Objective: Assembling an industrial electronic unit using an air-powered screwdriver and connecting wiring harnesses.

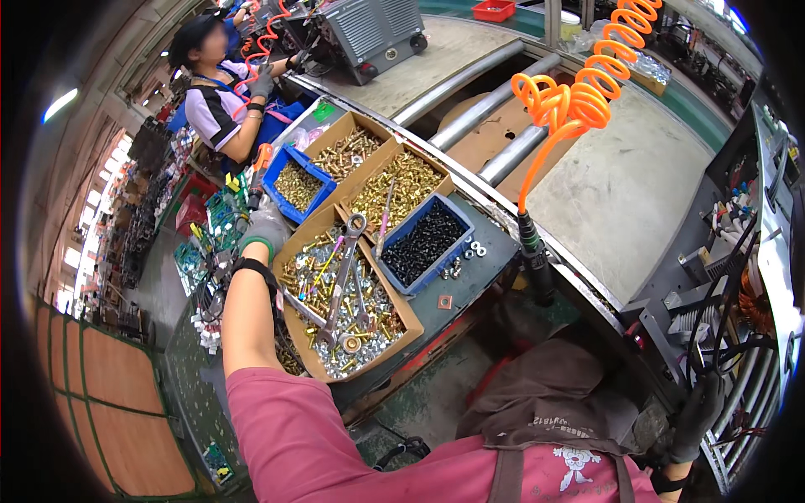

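My left hand (267,226), in a grey glove, reaches past the far left side of the parts boxes. It is at the lower end of an orange and dark hand tool (261,161); its fingers are mostly hidden, so I cannot tell whether it grips the tool. Beside that forearm is a cardboard box (394,345) of mixed screws and nuts, with a ratchet wrench (342,281) and other hand tools lying on top. My right hand (698,417), in a dark grey glove, is low at the right with its fingers stretched along the edge of an open metal machine chassis (671,331).
Brass-coloured screws fill cardboard boxes (449,186) and a small blue bin (267,184); black screws lie in another blue bin (409,291). An orange coiled air hose (587,101) hangs over the roller conveyor (478,113). Another person (220,109) works at the far left beside a grey machine (369,38).
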Demonstrator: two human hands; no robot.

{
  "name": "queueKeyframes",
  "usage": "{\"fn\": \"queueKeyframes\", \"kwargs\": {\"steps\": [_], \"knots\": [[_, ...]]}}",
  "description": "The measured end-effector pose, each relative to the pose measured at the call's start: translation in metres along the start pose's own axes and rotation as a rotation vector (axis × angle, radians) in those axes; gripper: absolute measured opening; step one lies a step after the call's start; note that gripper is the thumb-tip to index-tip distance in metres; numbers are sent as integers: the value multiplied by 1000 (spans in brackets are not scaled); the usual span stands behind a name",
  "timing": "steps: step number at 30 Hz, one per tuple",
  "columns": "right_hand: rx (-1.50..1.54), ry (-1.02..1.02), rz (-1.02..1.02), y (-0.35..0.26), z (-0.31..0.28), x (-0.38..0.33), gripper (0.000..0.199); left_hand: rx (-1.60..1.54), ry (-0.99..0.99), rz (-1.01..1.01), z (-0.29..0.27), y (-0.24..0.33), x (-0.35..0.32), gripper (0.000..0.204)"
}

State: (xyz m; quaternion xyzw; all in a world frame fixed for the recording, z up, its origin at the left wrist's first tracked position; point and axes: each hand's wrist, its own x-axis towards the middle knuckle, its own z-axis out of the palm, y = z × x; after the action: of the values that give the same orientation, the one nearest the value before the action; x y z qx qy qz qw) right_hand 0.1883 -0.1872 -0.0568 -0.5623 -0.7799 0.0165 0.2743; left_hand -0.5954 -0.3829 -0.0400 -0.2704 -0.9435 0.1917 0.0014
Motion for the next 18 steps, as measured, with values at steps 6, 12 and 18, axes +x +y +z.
{"fn": "queueKeyframes", "kwargs": {"steps": [6, 12, 18], "knots": [[5, 51, -30, -6, 4, 0, 7, 341, -207, 406, 7, -30, 10, 28], [0, 45, -46, -10, -1, 0, 7, -105, -103, 55, -26, 4, 0, 31], [-53, 30, -109, -9, -3, 2, 11, -29, -186, 147, 10, -17, 36, 46]]}}
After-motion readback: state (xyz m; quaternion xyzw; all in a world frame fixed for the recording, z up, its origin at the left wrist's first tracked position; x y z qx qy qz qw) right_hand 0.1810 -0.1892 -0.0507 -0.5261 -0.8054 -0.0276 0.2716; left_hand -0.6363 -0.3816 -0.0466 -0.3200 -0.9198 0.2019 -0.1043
